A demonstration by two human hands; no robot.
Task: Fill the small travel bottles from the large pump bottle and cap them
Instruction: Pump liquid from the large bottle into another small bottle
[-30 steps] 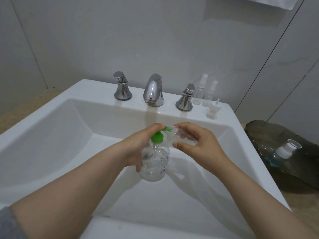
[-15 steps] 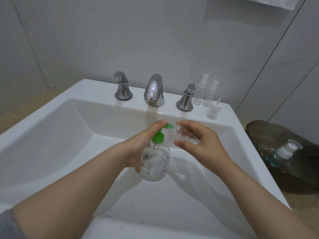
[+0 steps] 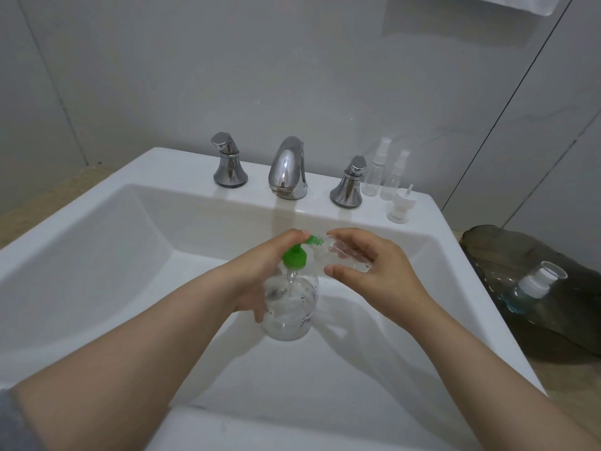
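A clear pump bottle [image 3: 291, 307] with a green pump head [image 3: 296, 257] is held over the white sink basin [image 3: 136, 271]. My left hand [image 3: 260, 271] grips its body, with a fingertip on top of the pump head. My right hand [image 3: 374, 271] holds a small clear travel bottle [image 3: 341, 255] tilted on its side, its mouth at the green nozzle tip. Two more small spray bottles [image 3: 374, 174] [image 3: 395, 177] stand capped on the sink's back right ledge. A loose white spray cap [image 3: 401, 206] stands in front of them.
A chrome faucet [image 3: 287, 170] with two chrome handles [image 3: 227, 164] [image 3: 349, 183] lines the sink's back ledge. Right of the sink, on the floor, lies a large dark water jug [image 3: 536, 288] with a white cap. Grey tiled walls stand behind.
The green pump head has risen a little under my left fingertip. Both hands and the small bottle stay nearly in place.
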